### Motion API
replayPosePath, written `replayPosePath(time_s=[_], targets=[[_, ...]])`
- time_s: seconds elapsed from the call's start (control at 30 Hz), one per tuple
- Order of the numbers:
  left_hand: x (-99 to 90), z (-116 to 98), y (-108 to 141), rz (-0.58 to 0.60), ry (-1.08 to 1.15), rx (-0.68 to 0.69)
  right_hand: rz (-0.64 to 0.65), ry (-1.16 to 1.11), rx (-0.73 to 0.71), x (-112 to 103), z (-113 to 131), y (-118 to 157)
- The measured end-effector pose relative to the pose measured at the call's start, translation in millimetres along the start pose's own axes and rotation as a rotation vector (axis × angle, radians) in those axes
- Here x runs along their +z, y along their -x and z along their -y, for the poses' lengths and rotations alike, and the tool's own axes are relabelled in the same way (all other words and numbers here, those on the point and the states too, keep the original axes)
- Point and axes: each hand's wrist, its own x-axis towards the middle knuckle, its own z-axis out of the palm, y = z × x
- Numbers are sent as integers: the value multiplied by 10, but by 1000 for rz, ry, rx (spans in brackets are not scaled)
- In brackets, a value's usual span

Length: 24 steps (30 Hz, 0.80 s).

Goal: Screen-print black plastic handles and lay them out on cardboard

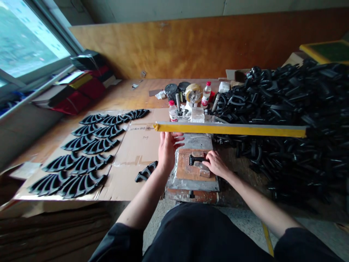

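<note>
My right hand has its fingers closed on the near end of a black curved plastic part. That part lies on a small wooden jig on a metal plate. My left hand is raised to the left of the plate, its fingers apart and nothing visible in them. A long yellow bar runs across above the jig. Its left end is just above my left fingertips, and I cannot tell if they touch. More black curved parts lie on the cardboard beside my left forearm.
Rows of black parts cover the left of the cardboard sheet. At right rises a large heap of black parts. Behind the bar stand red-capped bottles, a tape roll and dark jars. Binders are near the window.
</note>
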Motion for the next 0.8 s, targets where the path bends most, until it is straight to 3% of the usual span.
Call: replayPosePath(time_s=[0.13,0.2,0.3,0.37,0.53,0.67,0.8], targets=[[-188,652,525,152,-65,-641,83,52,95,-2,484,63],[-301,883,769,141,-15,-726,48,7,7,-48,717,159],[-488,997,948,-18,18,-608,49,-85,-268,-72,987,321],[-612,964,967,-90,-112,-535,68,-190,-360,-93,1025,382],[-726,826,979,83,-525,-385,48,-423,-187,-233,648,346],[-588,782,1000,177,-691,-306,51,-501,-110,-311,333,311],[-465,756,990,203,-741,-307,68,-512,-90,-354,214,334]])
